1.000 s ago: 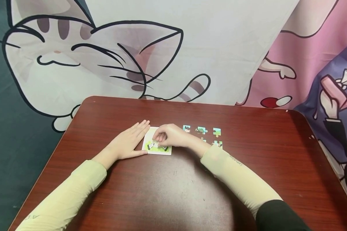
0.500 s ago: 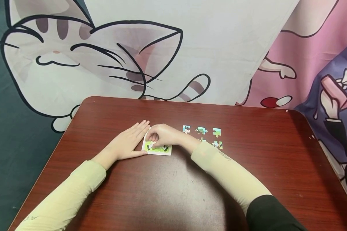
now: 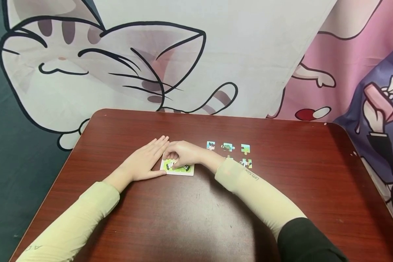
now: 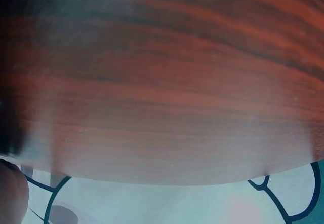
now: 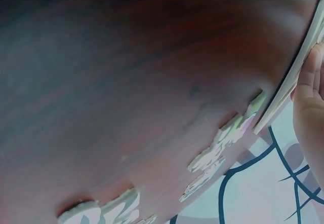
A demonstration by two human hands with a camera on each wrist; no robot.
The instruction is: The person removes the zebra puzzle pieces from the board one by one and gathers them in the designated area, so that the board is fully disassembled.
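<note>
A small square puzzle board (image 3: 183,174) with a pale rim and a green animal picture lies flat on the table. My left hand (image 3: 149,157) rests flat along its left side, fingers straight, thumb touching the lower left corner. Over the board's upper left part, my right hand (image 3: 184,153) has its fingers and thumb curled in a pinch on a puzzle piece, which the fingers mostly hide. In the right wrist view my fingers (image 5: 309,77) meet the board (image 5: 286,89), seen edge-on. Only a bit of the left hand (image 4: 12,193) shows in the left wrist view.
Several loose puzzle pieces (image 3: 228,147) lie in two rows right of the board; the right forearm partly covers one. The brown table (image 3: 183,211) ends at a far edge before a cloth backdrop (image 3: 249,65) with a printed cat. A dark shape stands at the right edge.
My right hand has shifted left across the board to its upper left part, its forearm following. The left hand and the loose pieces stay in place.
</note>
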